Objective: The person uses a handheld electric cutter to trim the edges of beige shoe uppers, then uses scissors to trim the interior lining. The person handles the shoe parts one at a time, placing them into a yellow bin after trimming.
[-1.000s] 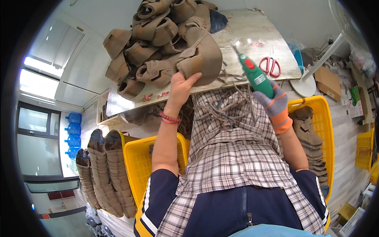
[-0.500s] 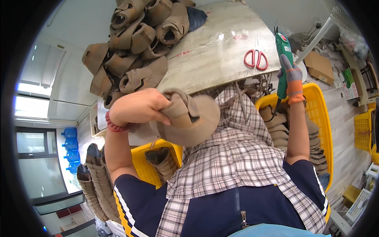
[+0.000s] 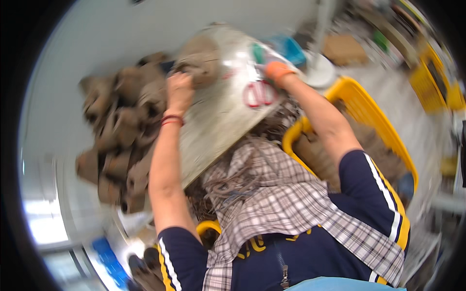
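My bare left hand (image 3: 180,89), with a red band at the wrist, is closed at the near edge of a tan-brown sun cap (image 3: 200,59). That cap is over the far part of the worktable (image 3: 213,119), just right of a heap of similar caps (image 3: 121,126). In my gloved right hand (image 3: 273,68), at the table's right side, is a green corded hand tool (image 3: 257,52); motion blurs its tip and the fingers. Red-handled scissors (image 3: 260,94) lie on the table, close to that hand.
Cut strips of fabric (image 3: 274,121) hang along the table's near edge and lie on my checked apron (image 3: 272,189). A yellow basket (image 3: 395,140) holding stacked caps stands at the right. Beyond it are a white stand base (image 3: 319,72), a cardboard box (image 3: 344,50) and a blue container (image 3: 290,50).
My left hand has carried the cap away from my lap to the far part of the table. My right hand has moved inward over the table with the green tool. The view has turned.
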The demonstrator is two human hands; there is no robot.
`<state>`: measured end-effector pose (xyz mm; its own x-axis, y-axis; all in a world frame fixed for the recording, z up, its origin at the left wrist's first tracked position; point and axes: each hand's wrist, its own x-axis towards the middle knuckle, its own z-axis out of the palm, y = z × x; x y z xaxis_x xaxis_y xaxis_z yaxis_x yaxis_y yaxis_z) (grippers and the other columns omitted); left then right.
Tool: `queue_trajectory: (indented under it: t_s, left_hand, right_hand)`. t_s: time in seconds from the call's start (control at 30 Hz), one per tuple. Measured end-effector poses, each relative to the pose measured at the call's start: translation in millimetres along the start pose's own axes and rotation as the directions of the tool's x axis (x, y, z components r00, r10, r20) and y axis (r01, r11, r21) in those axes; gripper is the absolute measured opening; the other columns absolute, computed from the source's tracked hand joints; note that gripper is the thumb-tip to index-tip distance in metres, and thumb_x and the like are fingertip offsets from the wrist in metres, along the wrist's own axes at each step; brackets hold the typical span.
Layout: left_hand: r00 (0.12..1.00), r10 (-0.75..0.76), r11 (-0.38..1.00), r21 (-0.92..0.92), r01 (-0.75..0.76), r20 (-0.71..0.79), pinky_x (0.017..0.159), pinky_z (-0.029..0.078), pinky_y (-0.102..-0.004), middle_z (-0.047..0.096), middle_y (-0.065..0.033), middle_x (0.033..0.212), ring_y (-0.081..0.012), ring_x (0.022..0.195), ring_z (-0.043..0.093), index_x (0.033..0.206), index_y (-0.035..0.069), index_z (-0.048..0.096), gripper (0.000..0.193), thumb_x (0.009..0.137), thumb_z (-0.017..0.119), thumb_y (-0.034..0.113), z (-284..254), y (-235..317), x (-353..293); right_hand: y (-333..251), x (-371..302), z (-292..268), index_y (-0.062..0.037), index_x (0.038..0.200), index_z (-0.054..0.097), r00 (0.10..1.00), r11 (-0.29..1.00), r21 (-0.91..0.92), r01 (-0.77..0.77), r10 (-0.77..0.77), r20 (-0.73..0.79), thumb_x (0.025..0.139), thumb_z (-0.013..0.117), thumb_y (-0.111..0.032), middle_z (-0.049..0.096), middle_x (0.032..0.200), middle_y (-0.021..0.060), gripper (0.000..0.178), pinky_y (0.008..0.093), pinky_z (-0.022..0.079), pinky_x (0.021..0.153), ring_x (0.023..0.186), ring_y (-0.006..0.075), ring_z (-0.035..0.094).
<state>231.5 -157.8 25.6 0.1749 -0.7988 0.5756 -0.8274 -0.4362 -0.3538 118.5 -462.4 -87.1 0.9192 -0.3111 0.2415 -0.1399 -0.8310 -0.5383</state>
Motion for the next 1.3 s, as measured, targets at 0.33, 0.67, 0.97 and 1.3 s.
queue_trajectory:
  t_s: [0.33, 0.67, 0.97, 1.3]
  left_hand:
    - [0.965, -0.239, 0.971, 0.059, 0.234, 0.106, 0.102, 0.033, -0.0420, 0.052, -0.0177, 0.125, -0.0327, 0.119, 0.045, 0.127, 0.003, 0.046, 0.048, 0.080, 0.054, 0.001, 65.3, -25.8, -51.7]
    - [0.834, -0.546, 0.734, -0.433, 0.523, 0.083, 0.094, 0.045, -0.0367, 0.041, -0.0166, 0.136, -0.0262, 0.118, 0.049, 0.130, 0.004, 0.047, 0.040, 0.091, 0.054, 0.008, -28.8, 105.9, -39.8]
    - [0.883, -0.444, 0.481, -0.790, 0.380, 0.154, 0.080, 0.053, -0.0285, 0.053, -0.0142, 0.125, -0.0181, 0.089, 0.064, 0.109, -0.004, 0.061, 0.020, 0.093, 0.048, 0.001, -79.3, 222.8, -43.6]
    - [0.816, 0.174, 0.008, -0.829, 0.559, 0.552, 0.089, 0.043, -0.0294, 0.061, -0.0104, 0.108, -0.0193, 0.100, 0.056, 0.105, 0.000, 0.065, 0.025, 0.083, 0.062, 0.011, -101.1, 355.6, -29.5]
  right_hand:
    - [-10.3, -205.4, 8.3, -0.0077, 0.120, 0.056, 0.943, 0.986, 0.137, 0.092, -0.042, -0.329, 0.082, 0.062, -0.040, 0.060, 0.112, 0.0144, 0.050, 0.0390, 0.041, 0.094, 0.104, 0.0303, 0.055]
    - [191.8, -552.7, -166.1, 0.0007, 0.102, 0.062, 0.197, 0.078, -0.425, -0.902, 0.949, -0.244, 0.066, 0.066, -0.066, 0.064, 0.103, 0.0198, 0.076, 0.0397, 0.046, 0.087, 0.099, 0.0346, 0.059]
    - [197.2, -651.4, -121.8, -0.0019, 0.101, 0.065, 0.108, 0.194, -0.589, -0.784, 0.978, 0.178, 0.069, 0.072, -0.046, 0.065, 0.103, 0.0186, 0.055, 0.0417, 0.050, 0.081, 0.095, 0.0357, 0.062]
    - [78.9, -517.2, -212.6, -0.0042, 0.089, 0.070, 0.661, 0.588, 0.520, -0.619, 0.748, -0.060, 0.074, 0.076, -0.022, 0.065, 0.075, 0.0050, 0.025, 0.0278, 0.049, 0.056, 0.059, 0.0122, 0.057]
